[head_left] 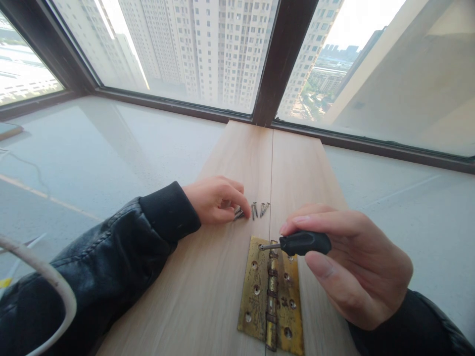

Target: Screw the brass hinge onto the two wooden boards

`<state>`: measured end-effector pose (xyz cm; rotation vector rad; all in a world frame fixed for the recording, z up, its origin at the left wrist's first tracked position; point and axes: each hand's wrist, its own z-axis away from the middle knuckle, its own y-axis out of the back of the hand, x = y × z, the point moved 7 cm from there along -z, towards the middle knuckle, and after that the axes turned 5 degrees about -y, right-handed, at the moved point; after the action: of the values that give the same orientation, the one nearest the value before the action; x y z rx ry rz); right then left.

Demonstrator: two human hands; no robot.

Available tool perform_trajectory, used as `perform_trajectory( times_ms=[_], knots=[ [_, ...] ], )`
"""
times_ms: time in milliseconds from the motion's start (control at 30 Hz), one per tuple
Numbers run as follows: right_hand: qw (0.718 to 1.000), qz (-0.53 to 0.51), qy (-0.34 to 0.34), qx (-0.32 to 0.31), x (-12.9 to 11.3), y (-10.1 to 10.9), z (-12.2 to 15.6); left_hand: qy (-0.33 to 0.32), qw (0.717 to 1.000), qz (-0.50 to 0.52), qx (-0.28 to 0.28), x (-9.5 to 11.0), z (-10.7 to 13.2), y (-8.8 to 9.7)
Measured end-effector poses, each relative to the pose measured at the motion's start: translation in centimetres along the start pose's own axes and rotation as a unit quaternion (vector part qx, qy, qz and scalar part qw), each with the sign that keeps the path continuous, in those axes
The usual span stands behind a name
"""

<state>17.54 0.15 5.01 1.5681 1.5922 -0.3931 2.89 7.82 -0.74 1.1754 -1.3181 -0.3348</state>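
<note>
A tarnished brass butt hinge [260, 291] lies unfolded across the seam between two pale wooden boards [208, 277]. My right hand [365, 262] is closed around the black handle of a stubby screwdriver [306, 243]. Its tip rests at the top hole of the hinge's left leaf; whether a screw sits in that hole I cannot tell. Beyond the hinge, my left hand [218, 200] has curled fingers, with thumb and index finger closed around screws [238, 213] on the board. Several more loose screws [261, 209] lie just right of those fingertips.
Dark-framed windows [265, 64] rise behind the boards, with tall buildings outside. A white sill [111, 153] extends on both sides. A pale cable [55, 282] loops at lower left, in front of my left sleeve. A flat object [9, 130] lies at the far left.
</note>
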Motion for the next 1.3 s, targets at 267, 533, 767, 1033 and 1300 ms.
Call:
perform_trajectory(
  times_ms=[267,533,767,1033,1300],
  knots=[
    [1.0,0.006,-0.013,0.008,-0.1,-0.1,-0.1,0.006,1.0,-0.013,0.019,0.4,-0.1,0.5],
    [1.0,-0.003,-0.005,0.005,0.0,-0.1,0.0,-0.008,0.998,-0.028,0.058,0.2,-0.4,0.1],
    [0.999,0.034,0.009,0.007,-0.2,0.1,-0.3,-0.038,0.994,-0.04,0.099,0.0,-0.7,0.0],
    [0.999,0.02,0.004,0.027,0.5,0.2,-0.2,-0.037,0.989,-0.046,0.137,0.9,-0.6,0.4],
    [0.984,0.131,0.106,-0.061,-1.4,-0.3,-0.4,-0.019,0.986,-0.055,0.154,1.2,-0.5,0.8]
  ],
)
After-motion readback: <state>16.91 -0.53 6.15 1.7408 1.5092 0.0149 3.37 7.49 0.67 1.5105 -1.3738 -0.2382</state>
